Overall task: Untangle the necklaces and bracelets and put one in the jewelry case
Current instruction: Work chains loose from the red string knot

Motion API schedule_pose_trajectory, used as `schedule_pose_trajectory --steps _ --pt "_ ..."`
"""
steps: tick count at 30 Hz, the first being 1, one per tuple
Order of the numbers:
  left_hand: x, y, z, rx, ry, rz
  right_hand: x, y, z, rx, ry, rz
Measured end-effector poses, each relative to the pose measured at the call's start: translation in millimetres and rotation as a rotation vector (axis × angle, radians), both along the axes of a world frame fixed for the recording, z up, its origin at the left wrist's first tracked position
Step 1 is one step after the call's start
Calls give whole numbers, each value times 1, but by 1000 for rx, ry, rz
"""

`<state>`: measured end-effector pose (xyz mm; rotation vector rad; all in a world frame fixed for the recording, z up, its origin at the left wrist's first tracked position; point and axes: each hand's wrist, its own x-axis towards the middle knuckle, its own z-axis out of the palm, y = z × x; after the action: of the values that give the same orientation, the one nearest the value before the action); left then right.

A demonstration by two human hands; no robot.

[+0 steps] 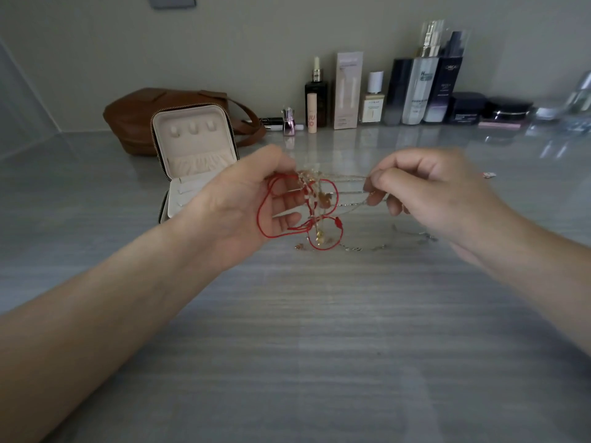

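- Tangle (315, 199) of red cords and fine chains: not yet separated, held above the countertop (287, 346).
- Left hand (252, 199): fingers curled, pinching the knot.
- Right hand (425, 190): fingertips pinching taut chain strands (348, 178).
- Jewelry case (192, 145): open, beyond the left hand; no piece visibly stowed.

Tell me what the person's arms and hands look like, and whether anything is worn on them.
The left forearm and right forearm show no sleeve up to the frame edge, and no watch or band at either wrist. The left hand and right hand are ungloved; no ring shows.
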<state>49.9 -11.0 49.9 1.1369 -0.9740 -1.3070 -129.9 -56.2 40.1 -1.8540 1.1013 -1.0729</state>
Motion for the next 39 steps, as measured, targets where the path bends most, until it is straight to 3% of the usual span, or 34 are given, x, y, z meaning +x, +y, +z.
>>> schedule_pose_trajectory --steps 9,16,25,29,33,39 --pt "5 -7 -6 22 68 83 -3 4 -3 68 289 22" --pt "0 -4 -11 6 49 -6 -4 7 -6 28 495 98" --pt "-10 2 -14 -93 -211 -50 -3 4 -7 -17 409 164" --pt "-11 3 -14 -94 -230 -86 0 8 -3 -85 223 286" --pt "-12 4 -15 -98 -181 -103 6 15 -5 -156 285 336" --pt "-7 1 -14 -91 -211 -49 4 11 -5 -184 276 243"
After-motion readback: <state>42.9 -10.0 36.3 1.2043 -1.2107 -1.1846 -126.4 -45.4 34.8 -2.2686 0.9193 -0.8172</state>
